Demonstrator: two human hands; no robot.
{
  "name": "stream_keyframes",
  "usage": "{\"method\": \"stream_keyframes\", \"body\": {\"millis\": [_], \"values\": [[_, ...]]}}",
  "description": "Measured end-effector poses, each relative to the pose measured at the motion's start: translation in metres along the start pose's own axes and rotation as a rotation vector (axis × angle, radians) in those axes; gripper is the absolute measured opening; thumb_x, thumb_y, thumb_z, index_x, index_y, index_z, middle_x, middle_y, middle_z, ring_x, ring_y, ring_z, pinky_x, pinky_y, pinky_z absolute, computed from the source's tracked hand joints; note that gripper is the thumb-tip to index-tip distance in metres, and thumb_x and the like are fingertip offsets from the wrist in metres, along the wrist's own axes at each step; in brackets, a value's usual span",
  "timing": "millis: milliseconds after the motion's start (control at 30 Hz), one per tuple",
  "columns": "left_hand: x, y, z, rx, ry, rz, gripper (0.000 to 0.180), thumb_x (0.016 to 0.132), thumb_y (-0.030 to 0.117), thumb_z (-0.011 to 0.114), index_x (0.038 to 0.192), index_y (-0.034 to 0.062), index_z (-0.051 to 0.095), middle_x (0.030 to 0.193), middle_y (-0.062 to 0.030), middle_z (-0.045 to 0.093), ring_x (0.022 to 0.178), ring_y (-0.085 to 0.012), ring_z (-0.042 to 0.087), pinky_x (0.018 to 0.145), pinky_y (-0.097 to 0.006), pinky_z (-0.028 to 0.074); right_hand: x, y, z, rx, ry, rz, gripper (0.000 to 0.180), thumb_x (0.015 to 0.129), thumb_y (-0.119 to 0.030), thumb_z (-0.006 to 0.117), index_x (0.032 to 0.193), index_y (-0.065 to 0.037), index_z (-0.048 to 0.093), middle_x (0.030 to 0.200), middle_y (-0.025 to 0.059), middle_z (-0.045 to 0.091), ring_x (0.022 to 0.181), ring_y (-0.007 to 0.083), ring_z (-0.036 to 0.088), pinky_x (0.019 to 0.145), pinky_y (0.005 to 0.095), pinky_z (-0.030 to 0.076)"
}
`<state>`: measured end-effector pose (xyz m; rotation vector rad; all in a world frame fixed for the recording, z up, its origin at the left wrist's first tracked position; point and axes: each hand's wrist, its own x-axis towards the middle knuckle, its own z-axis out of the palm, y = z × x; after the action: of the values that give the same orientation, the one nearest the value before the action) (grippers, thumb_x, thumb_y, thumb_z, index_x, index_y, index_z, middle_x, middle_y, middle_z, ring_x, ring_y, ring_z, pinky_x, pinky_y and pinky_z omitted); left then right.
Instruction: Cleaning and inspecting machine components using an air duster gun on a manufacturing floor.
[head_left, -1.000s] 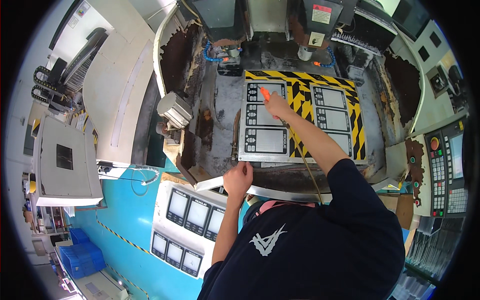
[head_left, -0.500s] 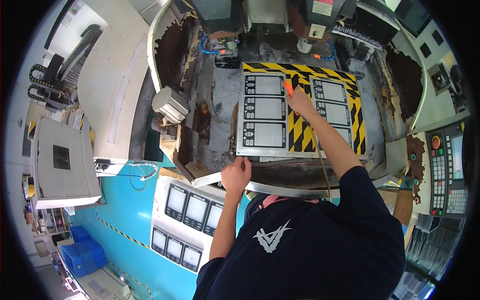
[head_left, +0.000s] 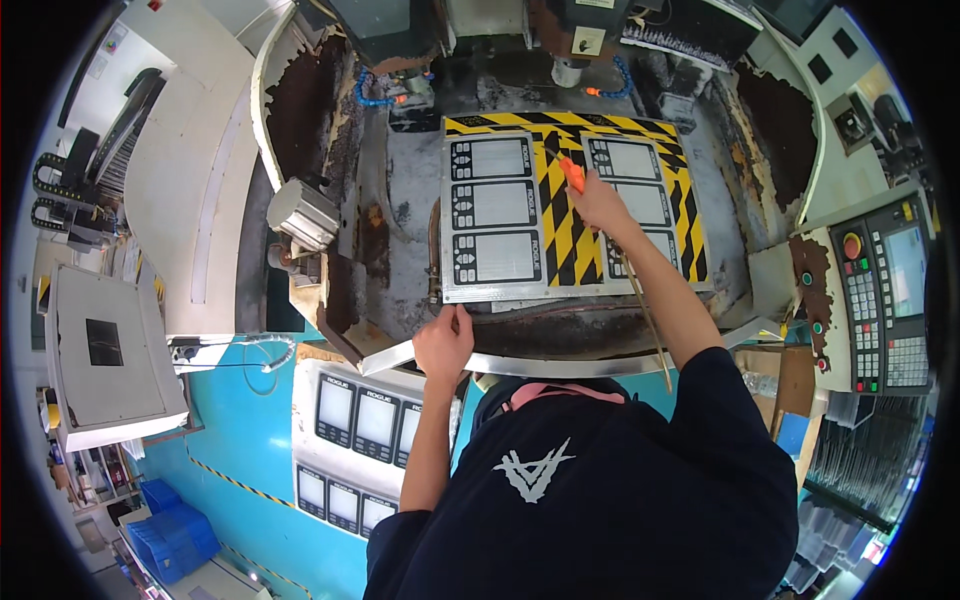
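Observation:
My right hand is closed around an orange air gun, with a tan hose trailing down past my forearm. It is above the striped middle of a flat board covered in yellow-and-black tape. Two columns of black-framed panels with pale windows lie on the board, and my right hand and forearm partly cover the right column. At the board's near left corner, my left hand has its fingers curled in. Whether it pinches the board's edge or rests against it is hidden.
The board lies inside a rusty machine bed with a metal front lip. Blue coolant nozzles and spindle heads hang beyond it. A control panel stands right, a grey cylinder left. More framed panels lie on a white surface below left.
My right hand has moved the air gun rightward across the board, from beside the left column to the striped middle. The whole view has shifted. My left hand stays near the corner.

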<state>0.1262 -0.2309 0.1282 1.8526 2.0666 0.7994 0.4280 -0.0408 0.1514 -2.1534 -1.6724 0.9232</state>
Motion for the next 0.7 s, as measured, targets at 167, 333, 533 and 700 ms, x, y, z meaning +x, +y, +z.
{"method": "stream_keyframes", "body": {"millis": [167, 333, 533, 700], "values": [[-0.002, -0.003, 0.003, -0.015, 0.014, 0.023, 0.034, 0.098, 0.028, 0.058, 0.071, 0.007, 0.06, 0.059, -0.0143, 0.06, 0.055, -0.0387, 0.06, 0.052, -0.048, 0.046, -0.017, 0.006, -0.008, -0.01, -0.058, 0.008, 0.042, 0.1, -0.034, 0.058, 0.115, 0.004, 0.047, 0.076, 0.0184, 0.069, 0.05, 0.0279, 0.067, 0.048, 0.0379, 0.055], [-0.003, -0.001, 0.003, -0.006, 0.031, 0.026, 0.035, 0.098, 0.028, 0.058, 0.071, 0.0067, 0.059, 0.059, -0.0148, 0.059, 0.055, -0.0397, 0.06, 0.051, -0.048, 0.045, -0.025, 0.009, -0.013, -0.058, -0.025, -0.029, 0.043, 0.1, -0.034, 0.057, 0.114, 0.005, 0.046, 0.077, 0.0206, 0.068, 0.05, 0.0294, 0.067, 0.048, 0.0392, 0.055], [-0.002, -0.003, 0.003, 0.003, 0.04, 0.029, 0.035, 0.098, 0.029, 0.058, 0.071, 0.0068, 0.059, 0.059, -0.015, 0.06, 0.056, -0.0406, 0.06, 0.052, -0.049, 0.046, -0.051, 0.009, -0.017, -0.121, -0.185, -0.11, 0.044, 0.1, -0.033, 0.056, 0.114, 0.007, 0.046, 0.079, 0.0235, 0.069, 0.051, 0.0317, 0.067, 0.05, 0.0407, 0.055], [-0.001, 0.0, 0.002, 0.001, 0.039, 0.023, 0.036, 0.098, 0.03, 0.058, 0.07, 0.007, 0.059, 0.059, -0.0153, 0.06, 0.056, -0.0405, 0.061, 0.052, -0.05, 0.046, -0.054, 0.006, -0.024, -0.144, -0.149, -0.116, 0.043, 0.1, -0.031, 0.056, 0.116, 0.007, 0.045, 0.077, 0.0206, 0.067, 0.048, 0.0296, 0.064, 0.049, 0.0402, 0.053]]}}
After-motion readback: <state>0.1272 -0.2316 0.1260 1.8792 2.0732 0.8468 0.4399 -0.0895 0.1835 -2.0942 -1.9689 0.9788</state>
